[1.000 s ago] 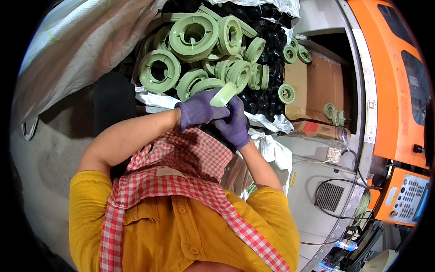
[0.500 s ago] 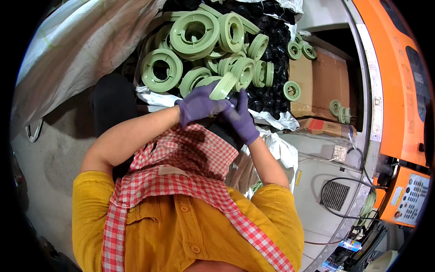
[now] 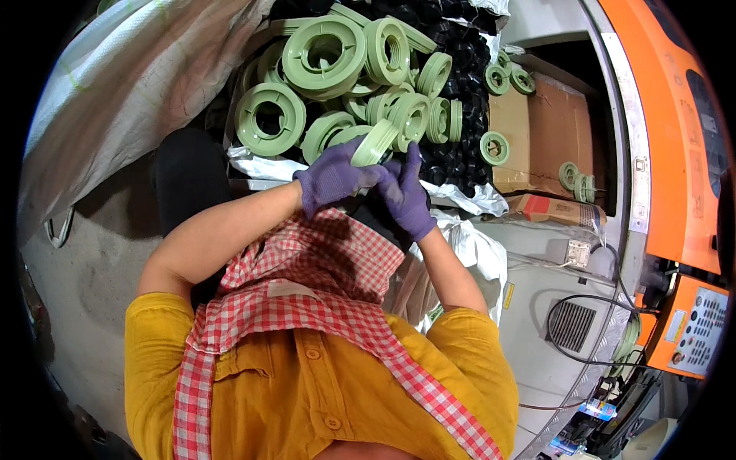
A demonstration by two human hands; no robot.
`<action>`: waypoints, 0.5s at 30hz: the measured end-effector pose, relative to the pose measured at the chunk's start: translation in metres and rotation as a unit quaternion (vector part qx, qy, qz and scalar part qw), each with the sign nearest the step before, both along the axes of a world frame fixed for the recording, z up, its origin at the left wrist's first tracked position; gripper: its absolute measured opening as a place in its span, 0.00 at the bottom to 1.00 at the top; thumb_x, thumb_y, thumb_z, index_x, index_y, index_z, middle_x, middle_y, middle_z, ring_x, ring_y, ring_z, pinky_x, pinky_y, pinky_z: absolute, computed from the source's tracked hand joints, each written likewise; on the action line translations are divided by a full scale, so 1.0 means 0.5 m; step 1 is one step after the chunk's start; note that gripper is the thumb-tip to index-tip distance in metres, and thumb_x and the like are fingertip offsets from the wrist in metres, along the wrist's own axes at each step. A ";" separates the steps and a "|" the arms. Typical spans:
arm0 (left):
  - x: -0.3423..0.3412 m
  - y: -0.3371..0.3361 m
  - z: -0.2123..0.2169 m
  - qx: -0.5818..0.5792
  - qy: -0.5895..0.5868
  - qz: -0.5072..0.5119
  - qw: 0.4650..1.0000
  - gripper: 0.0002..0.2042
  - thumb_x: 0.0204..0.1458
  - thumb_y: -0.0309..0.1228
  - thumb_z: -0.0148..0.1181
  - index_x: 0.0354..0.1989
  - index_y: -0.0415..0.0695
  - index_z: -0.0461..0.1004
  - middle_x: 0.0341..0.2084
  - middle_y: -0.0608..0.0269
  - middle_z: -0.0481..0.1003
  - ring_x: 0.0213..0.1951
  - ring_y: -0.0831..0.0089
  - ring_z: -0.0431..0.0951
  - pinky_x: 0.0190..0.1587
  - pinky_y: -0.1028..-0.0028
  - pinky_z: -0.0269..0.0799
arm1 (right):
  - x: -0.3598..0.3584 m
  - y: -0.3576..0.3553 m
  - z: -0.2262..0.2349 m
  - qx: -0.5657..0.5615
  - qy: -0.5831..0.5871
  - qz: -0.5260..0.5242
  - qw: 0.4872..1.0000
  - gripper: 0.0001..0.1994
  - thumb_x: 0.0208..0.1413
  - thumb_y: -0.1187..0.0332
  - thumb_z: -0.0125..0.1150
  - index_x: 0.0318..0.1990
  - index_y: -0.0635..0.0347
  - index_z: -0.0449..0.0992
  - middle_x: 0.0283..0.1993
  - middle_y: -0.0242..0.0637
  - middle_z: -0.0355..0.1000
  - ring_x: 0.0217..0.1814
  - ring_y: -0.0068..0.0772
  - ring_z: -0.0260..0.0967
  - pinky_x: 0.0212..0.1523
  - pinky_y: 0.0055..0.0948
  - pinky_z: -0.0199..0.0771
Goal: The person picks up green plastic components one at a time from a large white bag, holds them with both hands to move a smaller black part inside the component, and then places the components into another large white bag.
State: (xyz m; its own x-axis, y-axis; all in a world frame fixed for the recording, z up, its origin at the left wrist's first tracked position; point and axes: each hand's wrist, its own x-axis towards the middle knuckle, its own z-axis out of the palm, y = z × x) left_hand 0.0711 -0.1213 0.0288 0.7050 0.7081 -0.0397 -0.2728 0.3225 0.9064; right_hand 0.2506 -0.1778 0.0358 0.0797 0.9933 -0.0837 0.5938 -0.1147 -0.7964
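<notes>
Head view. Two hands in purple knit gloves meet over the lap. The left hand (image 3: 331,178) is closed around a pale green moulded plastic ring with a ribbed rim (image 3: 374,142), held tilted and edge-on just above the person's red-and-white checked apron (image 3: 322,284). The right hand (image 3: 404,201) has its fingers curled beside the ring's lower edge; whether it actually grips the ring cannot be told. The held ring lies just in front of the pile of pale green plastic spools (image 3: 345,84), smooth flanged discs with open hubs and spoked centres. About a dozen spools show in the pile, two of them clearly larger and lying flat-face up. The pile rests on a heap of small black plastic parts (image 3: 452,69) held in a crinkled white plastic liner bag (image 3: 460,195). To the right sits a brown cardboard box (image 3: 548,130) carrying five further small green rings: two at its far edge, one at its near-left edge, two on the right. An orange machine housing (image 3: 667,138) with a button panel borders the right side. A grey woven sack (image 3: 115,100) rises on the left, and the yellow shirt (image 3: 307,391) fills the foreground.
</notes>
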 end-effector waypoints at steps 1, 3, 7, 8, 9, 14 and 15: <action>0.001 0.004 0.003 0.007 0.020 -0.009 1.000 0.22 0.51 0.28 0.56 0.55 0.39 0.61 0.37 0.63 0.73 0.34 0.80 0.70 0.38 0.78 0.69 | 0.007 0.004 0.002 0.104 -0.126 0.080 0.983 0.40 0.49 0.59 0.59 0.63 0.68 0.43 0.48 0.51 0.66 0.46 0.43 0.68 0.48 0.33 0.69; 0.008 0.001 -0.004 0.027 0.004 -0.002 1.000 0.22 0.51 0.29 0.57 0.55 0.38 0.62 0.36 0.63 0.73 0.34 0.80 0.70 0.38 0.77 0.69 | 0.012 0.012 0.002 0.069 -0.069 0.071 0.993 0.32 0.55 0.58 0.54 0.60 0.67 0.48 0.43 0.48 0.67 0.40 0.41 0.67 0.41 0.31 0.68; -0.002 0.003 -0.028 0.011 0.022 0.015 1.000 0.19 0.50 0.32 0.58 0.50 0.38 0.66 0.31 0.63 0.75 0.33 0.77 0.73 0.37 0.76 0.70 | 0.030 0.020 -0.004 -0.182 0.329 -0.111 0.920 0.15 0.60 0.58 0.47 0.41 0.62 0.64 0.15 0.37 0.64 0.08 0.27 0.55 0.11 0.23 0.55; -0.003 0.008 -0.030 0.005 0.031 0.024 0.999 0.18 0.50 0.33 0.59 0.48 0.38 0.67 0.30 0.63 0.75 0.33 0.76 0.74 0.37 0.75 0.70 | 0.030 0.027 -0.006 -0.070 0.235 -0.226 0.943 0.13 0.59 0.59 0.49 0.41 0.61 0.66 0.17 0.37 0.64 0.10 0.23 0.55 0.12 0.21 0.55; -0.011 0.014 0.005 0.027 0.058 0.068 0.996 0.18 0.49 0.35 0.60 0.46 0.38 0.69 0.29 0.63 0.76 0.31 0.76 0.75 0.36 0.76 0.70 | 0.093 0.032 -0.042 0.057 0.086 -0.190 0.976 0.13 0.58 0.61 0.51 0.42 0.63 0.68 0.24 0.39 0.68 0.19 0.26 0.62 0.21 0.25 0.63; -0.093 0.082 0.149 -0.088 -0.079 0.323 0.939 0.18 0.51 0.34 0.59 0.50 0.43 0.68 0.41 0.64 0.72 0.43 0.75 0.72 0.46 0.74 0.67 | 0.343 0.036 -0.155 -0.084 -0.257 -0.256 0.928 0.27 0.45 0.54 0.61 0.50 0.61 0.69 0.42 0.49 0.73 0.45 0.47 0.71 0.47 0.38 0.69; -0.111 0.098 0.176 -0.116 -0.125 0.374 0.912 0.21 0.51 0.35 0.59 0.53 0.45 0.66 0.46 0.64 0.70 0.47 0.74 0.70 0.50 0.74 0.66 | 0.385 0.032 -0.185 -0.109 -0.302 -0.271 0.907 0.28 0.44 0.55 0.63 0.51 0.61 0.68 0.45 0.49 0.72 0.48 0.48 0.70 0.49 0.39 0.67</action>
